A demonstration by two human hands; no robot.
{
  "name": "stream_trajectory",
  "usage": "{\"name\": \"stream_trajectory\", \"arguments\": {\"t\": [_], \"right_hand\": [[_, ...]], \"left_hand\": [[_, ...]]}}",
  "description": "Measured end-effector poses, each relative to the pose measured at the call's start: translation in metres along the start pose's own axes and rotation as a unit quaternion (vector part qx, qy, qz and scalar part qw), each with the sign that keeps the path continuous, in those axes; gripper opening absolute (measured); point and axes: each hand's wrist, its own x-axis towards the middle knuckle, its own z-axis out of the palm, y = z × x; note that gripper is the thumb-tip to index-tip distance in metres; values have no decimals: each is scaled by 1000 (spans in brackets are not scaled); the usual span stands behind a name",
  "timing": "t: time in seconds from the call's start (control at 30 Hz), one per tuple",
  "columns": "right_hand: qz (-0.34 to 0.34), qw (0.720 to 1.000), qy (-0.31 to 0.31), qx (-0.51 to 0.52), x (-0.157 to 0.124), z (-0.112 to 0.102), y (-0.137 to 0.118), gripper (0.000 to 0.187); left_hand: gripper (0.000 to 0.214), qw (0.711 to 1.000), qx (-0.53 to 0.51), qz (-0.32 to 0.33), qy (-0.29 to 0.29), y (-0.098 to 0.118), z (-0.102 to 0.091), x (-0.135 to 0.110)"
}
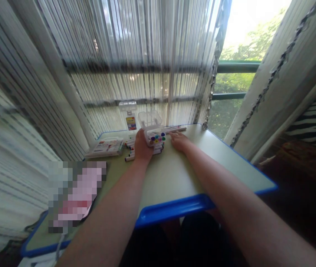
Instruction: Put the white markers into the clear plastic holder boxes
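Note:
A clear plastic marker case [152,129] stands open at the far side of the pale desk [174,174], with coloured marker caps showing inside it. My left hand [142,146] is wrapped round the left side of the case. Several loose markers [131,155] lie under and beside that hand. My right hand [178,141] lies just right of the case, palm down with its fingers flat on the desk, near a few markers [176,129] lying at the back edge.
A flat printed pack [106,146] lies left of the case. A blurred-out pink item [76,194] sits at the near left of the desk. The desk has a blue rim [171,209]. Striped curtains [119,63] hang behind, and a window gap opens at right.

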Motion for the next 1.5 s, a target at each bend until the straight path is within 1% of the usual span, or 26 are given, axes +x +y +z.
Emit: {"name": "stream_trajectory", "arguments": {"t": [0.13,0.27,0.33,0.4,0.47,0.57,0.7,0.87,0.93,1.03,1.13,1.23,1.37,1.43,1.5], "right_hand": [[2,1000,-9,-27,0,-8,-2,61],[-48,996,-31,-72,8,-14,2,62],[-51,996,-30,-64,12,-14,3,61],[-38,998,-24,-38,14,-13,4,60],[-33,999,0,-16,13,-12,4,58],[-28,999,38,-21,9,-11,5,52],[-24,999,22,-43,6,-15,5,37],[-50,997,38,-51,0,-30,-7,32],[-58,995,67,-54,-2,-37,-12,31],[-65,987,139,-46,-5,-47,-21,29],[-77,976,200,-30,-7,-52,-30,34],[-103,967,233,-31,-9,-53,-38,39],[-115,952,281,-26,-13,-55,-41,36],[-114,943,311,-18,-15,-57,-41,35],[-129,932,338,-8,-16,-58,-41,33]], "left_hand": [[49,1000,4,-20,-17,4,-1,-1],[50,999,17,-29,-23,4,-4,-2],[53,999,22,-20,-20,2,-5,-2],[54,999,29,-10,-19,1,-5,-2],[52,999,42,-6,-24,1,-4,-2],[52,998,59,5,-26,1,-3,-3],[55,998,63,18,-17,0,-3,-1],[51,997,74,21,-19,0,-6,0],[50,997,76,20,-17,1,-7,-1],[50,997,73,20,-16,2,-9,-1],[48,997,76,17,-10,2,-10,-2],[49,997,77,4,-5,1,-10,-2],[50,998,70,-2,8,1,-11,-1],[48,998,64,-2,18,2,-12,-1],[46,998,62,-9,26,3,-11,-1]]}}
